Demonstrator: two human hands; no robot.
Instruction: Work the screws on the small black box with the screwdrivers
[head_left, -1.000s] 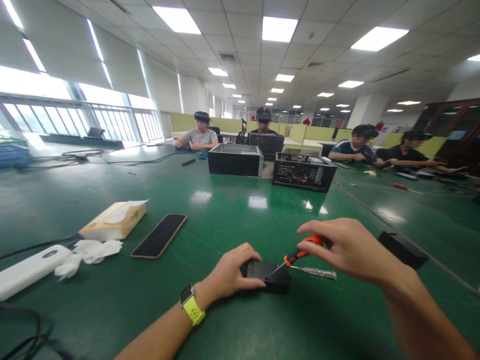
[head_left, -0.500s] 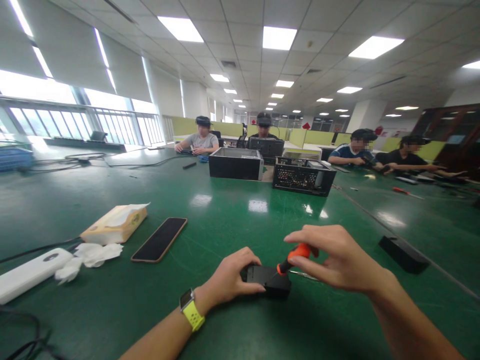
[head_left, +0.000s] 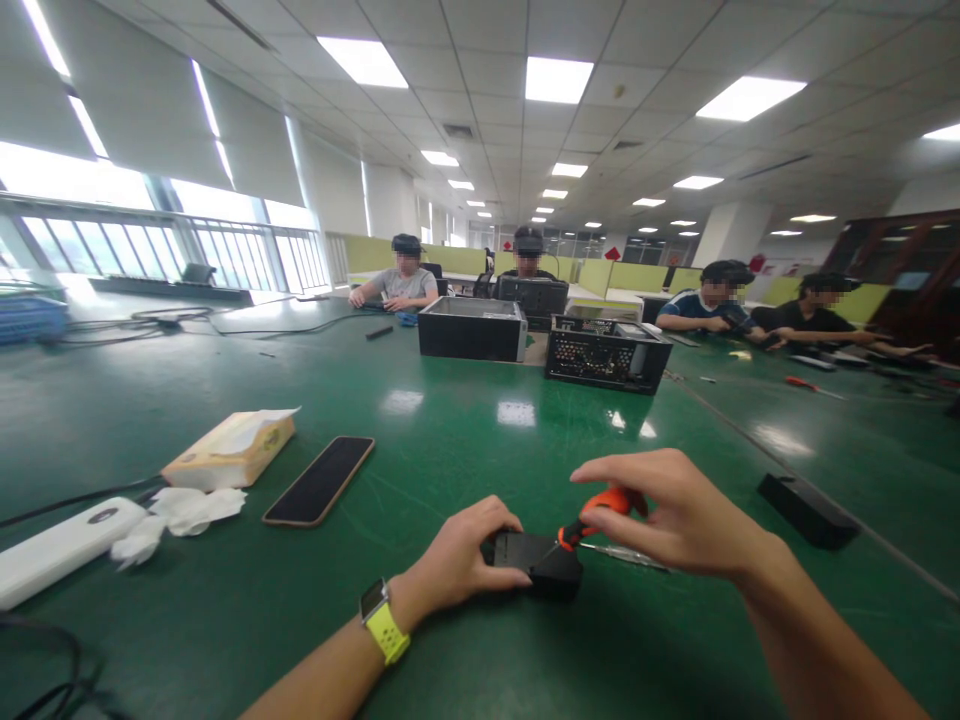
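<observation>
On the green table, my left hand (head_left: 471,550) grips the left end of a small black box-shaped part (head_left: 544,568) between thumb and fingers. An orange and black screwdriver (head_left: 604,503) is in my right hand (head_left: 664,515), its handle between the thumb and the curled fingers while the index finger stretches out above. The screwdriver leans over the top of the black part, tilted up to the right; whether its tip sits in a screw is too small to tell. Behind it, close to my right hand, lies a thin silver metal tool (head_left: 626,555).
A phone (head_left: 321,482), a tissue pack (head_left: 232,450), crumpled tissues (head_left: 187,512) and a white device (head_left: 71,545) lie to the left. Another black block (head_left: 806,510) is at the right. Two computer cases (head_left: 471,332) stand farther back; several people sit around the table.
The screwdriver handle has tipped lower and to the right, showing more of the silver tool behind it. My right hand has shifted slightly; my left hand and the black part stay put.
</observation>
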